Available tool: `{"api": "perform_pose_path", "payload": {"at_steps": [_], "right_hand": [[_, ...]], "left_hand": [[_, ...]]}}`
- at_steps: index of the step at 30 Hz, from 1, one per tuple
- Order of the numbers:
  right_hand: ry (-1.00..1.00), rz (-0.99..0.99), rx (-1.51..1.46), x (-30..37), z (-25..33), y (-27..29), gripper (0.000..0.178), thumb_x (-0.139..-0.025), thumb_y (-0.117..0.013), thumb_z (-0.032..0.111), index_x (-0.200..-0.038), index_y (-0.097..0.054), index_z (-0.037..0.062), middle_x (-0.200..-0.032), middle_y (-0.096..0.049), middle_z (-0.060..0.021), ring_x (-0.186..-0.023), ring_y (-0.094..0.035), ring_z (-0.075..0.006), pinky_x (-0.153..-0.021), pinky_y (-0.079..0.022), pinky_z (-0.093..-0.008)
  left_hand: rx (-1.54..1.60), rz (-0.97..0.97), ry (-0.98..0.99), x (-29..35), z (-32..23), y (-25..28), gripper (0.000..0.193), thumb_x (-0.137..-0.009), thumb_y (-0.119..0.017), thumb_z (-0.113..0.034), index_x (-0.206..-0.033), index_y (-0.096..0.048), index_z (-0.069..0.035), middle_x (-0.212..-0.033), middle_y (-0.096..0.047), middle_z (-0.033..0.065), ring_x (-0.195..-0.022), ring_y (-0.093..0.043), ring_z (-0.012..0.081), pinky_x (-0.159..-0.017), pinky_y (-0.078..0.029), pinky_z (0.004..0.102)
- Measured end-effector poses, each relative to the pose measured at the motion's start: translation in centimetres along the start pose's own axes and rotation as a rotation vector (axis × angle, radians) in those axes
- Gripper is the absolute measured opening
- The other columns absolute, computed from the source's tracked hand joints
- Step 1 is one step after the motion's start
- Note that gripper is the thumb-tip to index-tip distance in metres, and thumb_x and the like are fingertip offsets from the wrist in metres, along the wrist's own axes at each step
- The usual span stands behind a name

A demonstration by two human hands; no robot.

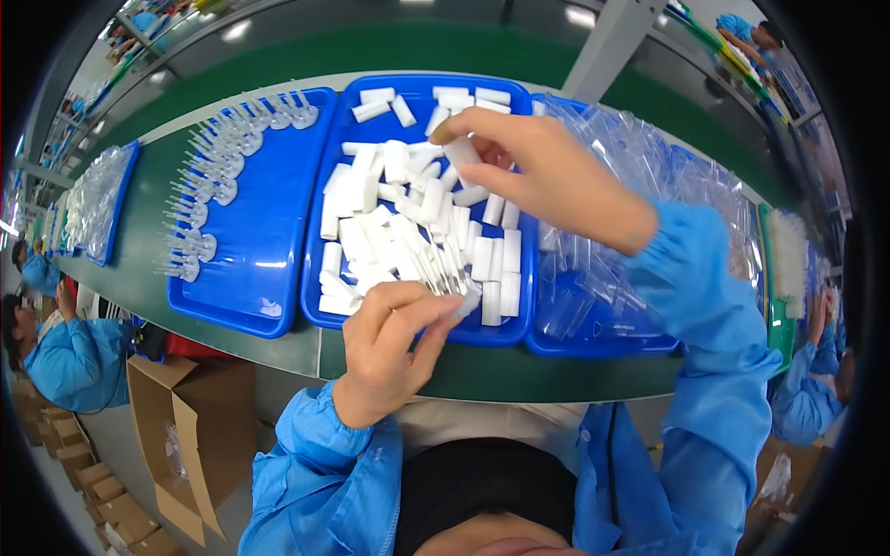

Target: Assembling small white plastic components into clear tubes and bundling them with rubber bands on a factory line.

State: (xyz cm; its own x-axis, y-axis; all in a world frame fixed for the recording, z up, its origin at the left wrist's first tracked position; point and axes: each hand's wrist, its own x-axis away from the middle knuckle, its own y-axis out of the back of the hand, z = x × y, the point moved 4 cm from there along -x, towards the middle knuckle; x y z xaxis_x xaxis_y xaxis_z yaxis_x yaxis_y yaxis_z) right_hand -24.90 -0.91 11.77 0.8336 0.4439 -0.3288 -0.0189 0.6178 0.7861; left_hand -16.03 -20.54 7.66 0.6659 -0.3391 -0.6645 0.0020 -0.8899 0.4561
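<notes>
My left hand (389,338) is closed round a bundle of thin pale rods (436,264), which fan up and away from its fingertips. A small translucent piece (469,301) shows at the ends of the rods, partly hidden by the fingers. Over the middle blue tray, my right hand (528,157) pinches a short white cylinder (461,156) between thumb and fingers. Many similar white cylinders (357,190) lie loosely piled in the middle blue tray (309,278) beneath both hands.
To the left, a blue tray (264,222) holds clear round bases (222,167) with thin upright rods, set along a curve. Clear plastic tubes (579,296) fill the right blue tray (603,347). An open cardboard box (199,426) stands below the table's left edge, near a seated person (79,361).
</notes>
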Motion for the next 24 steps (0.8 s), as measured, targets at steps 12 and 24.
{"api": "perform_pose_path", "payload": {"at_steps": [12,24], "right_hand": [[-0.768,-0.369,-0.890,16.4,2.6,0.3,0.032,-0.093,-0.061,0.004,-0.124,-0.054,-0.0008,-0.100,-0.070,-0.0134,-0.090,-0.068,-0.0167,-0.080,-0.054,-0.0282],[-0.523,-0.446,-0.571,19.1,4.3,-0.6,0.019,-0.088,-0.062,0.002,-0.105,-0.069,0.0022,-0.095,-0.067,-0.0067,-0.090,-0.060,-0.0196,-0.083,-0.043,-0.0326]], "left_hand": [[0.351,0.374,-0.078,2.1,-3.9,-4.9,0.032,-0.068,-0.078,0.003,-0.098,-0.074,-0.008,-0.086,-0.059,0.0054,-0.070,-0.061,0.0195,-0.057,-0.050,0.0290],[0.292,0.363,-0.027,2.4,-4.8,-6.1,0.037,-0.067,-0.076,0.010,-0.100,-0.073,-0.007,-0.087,-0.057,0.0069,-0.074,-0.060,0.0210,-0.059,-0.049,0.0302]]}}
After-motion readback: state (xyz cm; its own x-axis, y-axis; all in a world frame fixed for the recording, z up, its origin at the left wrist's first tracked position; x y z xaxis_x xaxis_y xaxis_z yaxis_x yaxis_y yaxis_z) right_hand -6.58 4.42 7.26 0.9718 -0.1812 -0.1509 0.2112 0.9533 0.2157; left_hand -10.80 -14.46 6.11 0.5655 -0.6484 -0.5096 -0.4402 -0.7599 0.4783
